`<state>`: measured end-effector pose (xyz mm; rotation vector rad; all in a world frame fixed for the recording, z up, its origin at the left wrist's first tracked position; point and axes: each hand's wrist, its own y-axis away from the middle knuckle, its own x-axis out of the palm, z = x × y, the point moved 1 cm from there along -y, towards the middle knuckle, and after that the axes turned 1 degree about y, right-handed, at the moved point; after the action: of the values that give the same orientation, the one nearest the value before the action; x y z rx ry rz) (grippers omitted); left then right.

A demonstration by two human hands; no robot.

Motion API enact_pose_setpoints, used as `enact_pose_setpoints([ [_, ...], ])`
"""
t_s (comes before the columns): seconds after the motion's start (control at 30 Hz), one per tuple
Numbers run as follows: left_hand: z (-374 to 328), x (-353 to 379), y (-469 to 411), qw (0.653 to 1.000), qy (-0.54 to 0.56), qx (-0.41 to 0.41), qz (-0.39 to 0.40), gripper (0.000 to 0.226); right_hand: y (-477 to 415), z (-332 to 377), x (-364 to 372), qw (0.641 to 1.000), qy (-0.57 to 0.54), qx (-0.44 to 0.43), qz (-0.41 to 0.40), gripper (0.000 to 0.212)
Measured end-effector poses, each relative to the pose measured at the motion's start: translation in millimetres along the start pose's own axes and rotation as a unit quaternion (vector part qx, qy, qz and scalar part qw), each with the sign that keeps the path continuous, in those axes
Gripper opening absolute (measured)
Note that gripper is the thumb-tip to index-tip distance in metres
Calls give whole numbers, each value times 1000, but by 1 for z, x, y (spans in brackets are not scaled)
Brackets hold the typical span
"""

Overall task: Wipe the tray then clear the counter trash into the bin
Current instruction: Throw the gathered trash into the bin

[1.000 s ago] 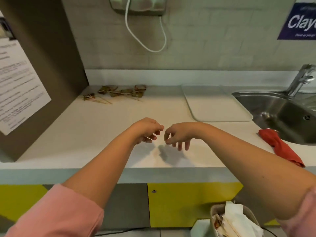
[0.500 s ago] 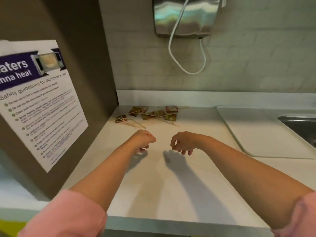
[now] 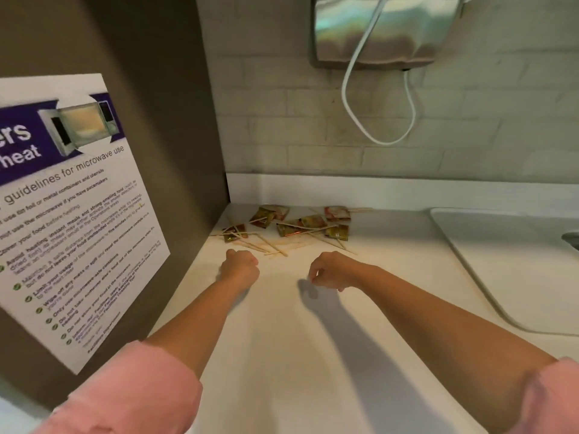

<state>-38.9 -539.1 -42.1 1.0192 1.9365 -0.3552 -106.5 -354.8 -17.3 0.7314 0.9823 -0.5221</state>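
Several packets [image 3: 300, 222] and sticks [image 3: 275, 245] litter the white counter [image 3: 282, 355] below a tiled wall [image 3: 313, 120].

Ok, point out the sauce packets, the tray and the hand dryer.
sauce packets [image 3: 310, 221], head view, middle packet's face.
tray [image 3: 517, 261], head view, bare flat surface.
hand dryer [image 3: 376, 29], head view, shiny front cover.

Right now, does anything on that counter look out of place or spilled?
Yes. Crumpled red-and-gold sauce packets and thin wooden sticks lie scattered in the back left corner of the white counter, just beyond the left hand and right hand. Possibly faint orange smears among the sticks.
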Motion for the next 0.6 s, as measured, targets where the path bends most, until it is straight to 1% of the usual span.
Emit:
enact_pose_setpoints([
  [0.17,-2,2,-29,996,-77,6,-53,31,-40,3,-12,995,92,-20,4,29],
  [0.23,-4,3,-43,992,-106,2,-70,33,-57,2,-14,992,120,-27,-11,28],
  [0.3,-8,5,-54,989,-121,1,-87,33,-70,-1,-16,992,118,-35,-35,29],
  [0.37,-10,9,-64,983,-155,31,-98,36,-79,-5,-17,990,115,-49,-58,31],
  [0.5,-11,18,-78,971,-194,105,-93,47,-102,-13,-17,990,105,-70,-67,33],
  [0.6,-7,26,-80,961,-231,126,-84,53,-116,-18,-12,992,83,-72,-65,37],
])
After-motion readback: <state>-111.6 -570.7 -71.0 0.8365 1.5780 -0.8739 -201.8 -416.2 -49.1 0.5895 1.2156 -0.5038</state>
